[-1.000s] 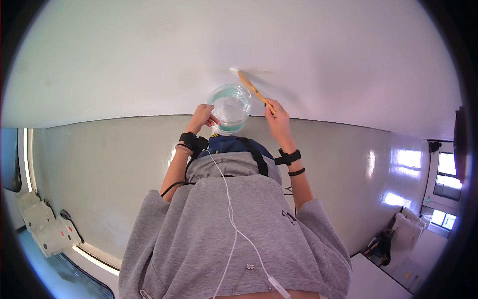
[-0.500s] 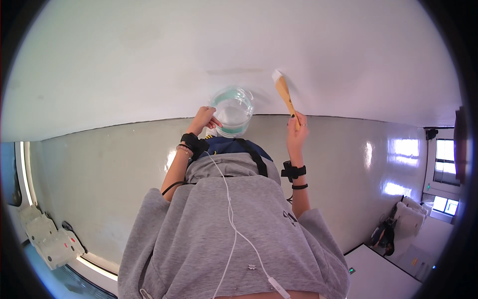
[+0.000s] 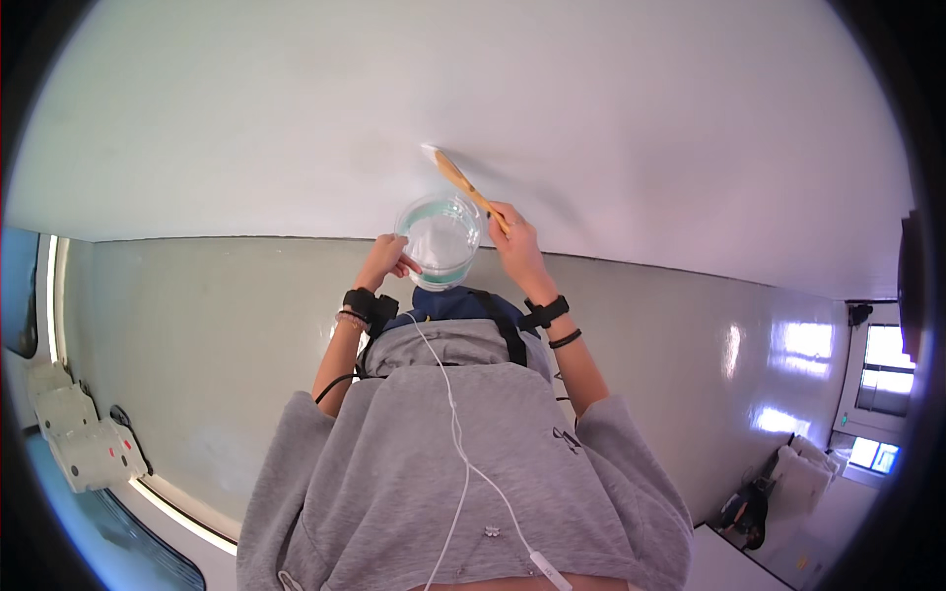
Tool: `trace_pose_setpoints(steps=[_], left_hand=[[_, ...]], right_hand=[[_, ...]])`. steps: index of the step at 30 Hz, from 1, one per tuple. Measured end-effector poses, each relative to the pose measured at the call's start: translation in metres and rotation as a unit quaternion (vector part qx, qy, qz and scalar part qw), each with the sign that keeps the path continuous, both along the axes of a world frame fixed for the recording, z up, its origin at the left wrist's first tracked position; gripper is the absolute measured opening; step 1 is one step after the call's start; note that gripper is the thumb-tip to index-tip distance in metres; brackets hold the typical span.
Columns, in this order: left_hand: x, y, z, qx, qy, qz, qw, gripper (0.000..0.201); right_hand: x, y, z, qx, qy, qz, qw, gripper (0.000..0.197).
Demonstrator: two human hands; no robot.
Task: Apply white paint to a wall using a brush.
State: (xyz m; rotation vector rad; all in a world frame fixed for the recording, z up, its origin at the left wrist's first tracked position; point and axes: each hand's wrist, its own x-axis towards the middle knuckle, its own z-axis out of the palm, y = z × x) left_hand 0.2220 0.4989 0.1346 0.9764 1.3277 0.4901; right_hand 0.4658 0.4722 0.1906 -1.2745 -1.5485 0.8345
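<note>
My left hand grips the side of a clear plastic tub with a pale green band. Whitish content shows inside it. In my right hand is a flat paintbrush, held by the end of its wooden handle. Its white bristles reach up and left to the white wall, above the tub; they appear to touch the surface. The brush casts a shadow to its right. My right fingers are closed round the handle, close to the tub's right rim.
A grey glossy floor meets the wall along a dark line. White boxy items stand at the lower left. At the lower right are a dark bag and a white covered object. A white cable hangs down my front.
My right hand has swept the paintbrush leftward along the wall, so its tip is now above the tub. A faint damp-looking streak near the tub no longer shows. The tub sits slightly lower left in view.
</note>
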Motion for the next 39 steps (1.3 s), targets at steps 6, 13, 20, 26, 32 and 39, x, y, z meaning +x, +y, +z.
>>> trace_pose_setpoints(steps=[6, 13, 20, 26, 32, 39], left_hand=[[-0.035, -0.004, -0.003, -0.035, 0.02, 0.021, 0.999, 0.029], [-0.031, -0.001, -0.004, -0.03, 0.053, 0.02, 0.998, 0.035], [-0.029, -0.006, -0.004, -0.021, 0.045, 0.014, 0.999, 0.033], [-0.027, -0.02, -0.008, -0.045, -0.001, 0.042, 0.998, 0.032], [-0.021, -0.034, -0.01, -0.041, 0.008, 0.056, 0.998, 0.029], [-0.029, -0.039, -0.024, -0.049, 0.023, 0.09, 0.994, 0.03]], right_hand=[[0.033, -0.01, -0.015, 0.004, -0.01, -0.076, 0.997, 0.019], [0.102, -0.044, -0.033, 0.008, -0.01, -0.235, 0.972, 0.016], [0.111, -0.069, -0.037, 0.03, 0.094, -0.313, 0.944, 0.017], [0.079, -0.057, -0.018, -0.112, -0.073, -0.161, 0.978, 0.017], [0.047, -0.015, -0.021, 0.03, -0.083, -0.007, 0.996, 0.021], [0.064, -0.002, -0.04, 0.051, -0.081, -0.032, 0.995, 0.02]])
